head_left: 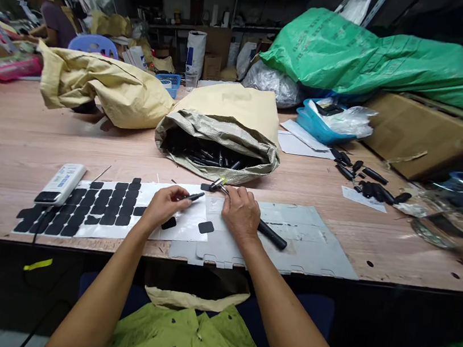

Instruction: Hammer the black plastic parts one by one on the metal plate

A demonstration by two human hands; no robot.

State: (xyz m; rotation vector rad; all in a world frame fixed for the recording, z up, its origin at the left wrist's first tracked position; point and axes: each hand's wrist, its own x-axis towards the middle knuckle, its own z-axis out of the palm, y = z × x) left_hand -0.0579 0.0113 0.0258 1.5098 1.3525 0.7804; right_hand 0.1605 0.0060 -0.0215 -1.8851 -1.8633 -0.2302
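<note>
My left hand (164, 205) is closed with fingertips on a slim black pen-like piece (194, 196), whose tip points right. A small hammer is gripped in my right hand (241, 215); its black handle (272, 235) comes out behind the palm, and its metal head (216, 184) with a yellow-green face lies just beyond the fingers, close to the black piece. Beneath my hands lie a white sheet (187, 229) bearing rows of rounded black patches and a grey flat board (311, 248). A black patch (206, 227) sits loose-looking between my hands.
Behind my hands an open sack (241, 103) holds many black pieces. On the left stands a white device (60, 184) with a cable. Black parts (375, 191), a blue basin (322, 127) and a carton (429, 141) are on the right. A person (57, 22) sits far left.
</note>
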